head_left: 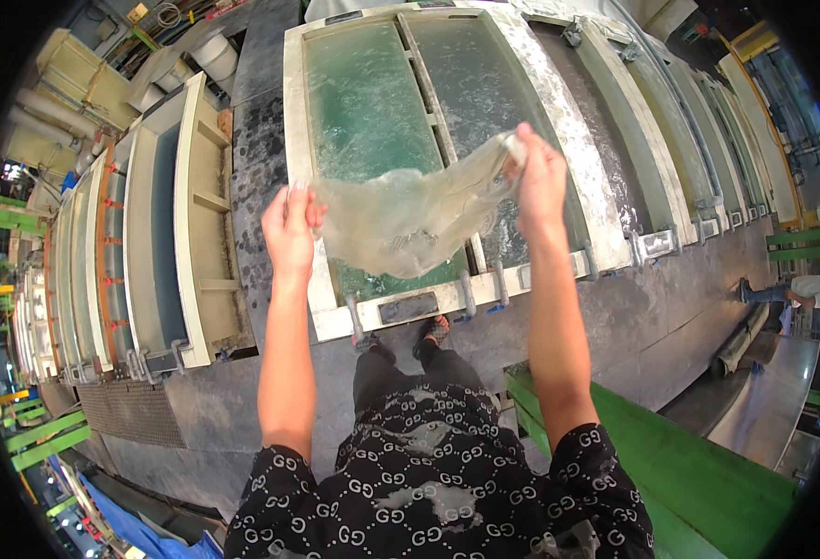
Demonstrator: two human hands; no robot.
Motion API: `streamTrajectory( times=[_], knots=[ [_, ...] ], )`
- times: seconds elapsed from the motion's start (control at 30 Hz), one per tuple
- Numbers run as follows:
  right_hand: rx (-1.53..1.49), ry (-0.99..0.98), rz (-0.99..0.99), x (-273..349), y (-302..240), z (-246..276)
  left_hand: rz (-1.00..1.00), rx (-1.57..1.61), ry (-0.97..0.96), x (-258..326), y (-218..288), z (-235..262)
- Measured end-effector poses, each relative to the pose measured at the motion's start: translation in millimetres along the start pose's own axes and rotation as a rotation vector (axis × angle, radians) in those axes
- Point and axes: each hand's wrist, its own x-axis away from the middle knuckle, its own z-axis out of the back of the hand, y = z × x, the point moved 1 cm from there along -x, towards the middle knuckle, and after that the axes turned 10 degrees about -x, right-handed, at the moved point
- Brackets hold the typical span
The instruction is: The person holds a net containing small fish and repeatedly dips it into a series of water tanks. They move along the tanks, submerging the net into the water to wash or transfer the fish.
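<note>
Between my two raised hands hangs a thin, see-through sheet (400, 219), perhaps wet plastic film, sagging in the middle. My left hand (292, 219) pinches its left end with closed fingers. The other end, bunched and higher up, is in the closed fingers of my right hand (542, 177). Below the sheet lies a pale-rimmed tank of green, rippling water (363, 102). Beside it, past a narrow divider, is a compartment of greyish, churning water (470, 84). The sheet hides part of both compartments.
More long tanks run off to the right (675, 121) and left (154, 233). Bent grey pipes (467, 293) hook over the near rim. A green beam (652, 466) stands close on my right. Another person (792, 292) is at the far right. White drums (214, 58) stand at the back left.
</note>
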Motion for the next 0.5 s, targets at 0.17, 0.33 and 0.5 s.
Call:
streamTrajectory(
  times=[0.17,0.33,0.5],
  knots=[
    [0.034,0.017,0.172,9,-48,-25,-0.124,-0.051,-0.129,-15,62,10],
    [-0.029,-0.035,0.261,7,-87,-49,-0.238,-0.064,-0.187,-39,112,20],
    [-0.17,-0.044,0.328,-12,-99,-39,-0.305,-0.005,-0.191,-39,145,25]
  ],
)
